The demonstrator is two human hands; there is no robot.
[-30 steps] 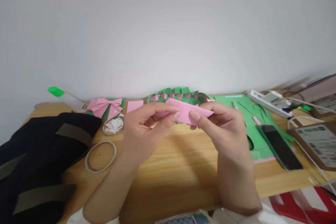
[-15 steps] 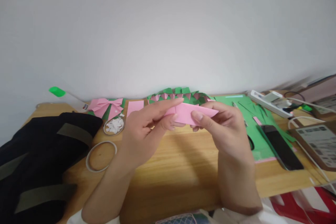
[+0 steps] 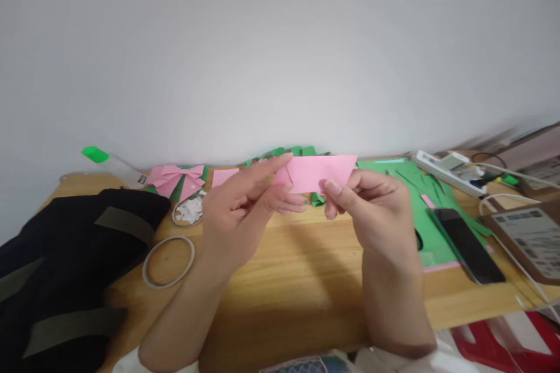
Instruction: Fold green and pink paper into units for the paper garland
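Note:
A folded strip of pink paper (image 3: 315, 172) is held up above the table between both hands. Its right end is cut or folded at a slant, and a crease shows near the left end. My left hand (image 3: 238, 213) grips the left end, fingers along the top and behind, thumb in front. My right hand (image 3: 371, 204) pinches the lower right part between thumb and fingers. Behind the strip, a green and pink paper piece (image 3: 301, 150) with curled tabs is partly hidden.
A pink paper bow (image 3: 179, 179), white scraps (image 3: 190, 210) and a tape ring (image 3: 146, 268) lie left, by a dark cloth (image 3: 87, 245). Green sheets (image 3: 431, 239), a phone (image 3: 470, 245), a power strip (image 3: 450, 172) and a cardboard box (image 3: 525, 233) are right.
The pink strip has been turned so more of its flat face shows, and its slanted right end stands higher. My right hand now holds it nearer the lower edge.

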